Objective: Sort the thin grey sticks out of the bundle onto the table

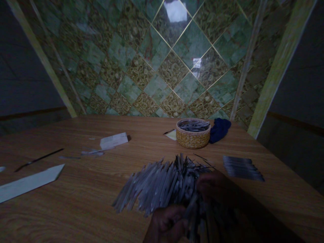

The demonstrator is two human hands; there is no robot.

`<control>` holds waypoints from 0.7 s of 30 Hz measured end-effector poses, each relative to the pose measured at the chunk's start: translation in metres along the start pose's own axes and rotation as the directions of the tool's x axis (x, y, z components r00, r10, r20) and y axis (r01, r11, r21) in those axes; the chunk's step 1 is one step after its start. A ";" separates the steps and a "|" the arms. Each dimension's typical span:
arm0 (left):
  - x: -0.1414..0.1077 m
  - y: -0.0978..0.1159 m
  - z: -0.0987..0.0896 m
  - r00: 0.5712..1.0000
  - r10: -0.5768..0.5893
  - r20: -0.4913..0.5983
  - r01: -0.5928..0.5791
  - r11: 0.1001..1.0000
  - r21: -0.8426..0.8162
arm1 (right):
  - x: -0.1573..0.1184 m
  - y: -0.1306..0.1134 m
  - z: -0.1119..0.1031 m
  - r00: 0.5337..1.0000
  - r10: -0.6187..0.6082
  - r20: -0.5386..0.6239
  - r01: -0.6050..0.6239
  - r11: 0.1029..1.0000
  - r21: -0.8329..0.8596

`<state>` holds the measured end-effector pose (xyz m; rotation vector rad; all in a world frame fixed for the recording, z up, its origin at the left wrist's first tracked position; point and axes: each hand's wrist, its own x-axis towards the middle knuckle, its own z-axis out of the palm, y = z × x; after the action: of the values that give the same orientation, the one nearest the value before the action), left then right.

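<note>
A wide heap of slim, dark sticks in clear plastic sleeves (154, 185) lies on the wooden table, fanned out to the left. At its near edge my left hand (168, 221) has its fingers curled closed on some of these sleeved sticks. My right hand (215, 185) reaches in from the lower right, its fingers bent over the right end of the heap and closed around sticks there. Deep shadow hides most of the right palm and the lower part of what it grips. To the right, a neat row of similar sleeved sticks (241, 167) lies flat.
Behind the heap stands a round woven basket (192, 139) holding more sticks, with dark blue cloth (220, 130) beside it. A white box (113, 140), a dark thin stick (40, 158) and a pale flat strip (30, 182) lie left. A tiled wall (157, 67) closes the back.
</note>
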<state>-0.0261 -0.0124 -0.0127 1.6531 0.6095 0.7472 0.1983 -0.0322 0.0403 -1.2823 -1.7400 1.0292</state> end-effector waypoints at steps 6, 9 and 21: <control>0.003 0.002 0.002 1.000 0.002 0.012 -0.002 0.999 -0.042 | -0.001 -0.003 0.002 1.000 -0.002 0.024 0.001 1.000 0.019; 0.001 0.001 0.001 1.000 0.001 0.019 -0.001 1.000 -0.011 | 0.001 -0.003 0.003 1.000 -0.004 -0.011 0.002 0.990 -0.138; 0.001 -0.002 -0.001 1.000 -0.012 0.002 0.012 1.000 0.017 | 0.002 0.001 0.004 1.000 0.014 -0.024 -0.016 0.994 -0.107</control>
<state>-0.0259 -0.0111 -0.0139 1.6647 0.6253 0.7329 0.1943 -0.0313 0.0381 -1.3702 -1.7917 0.9367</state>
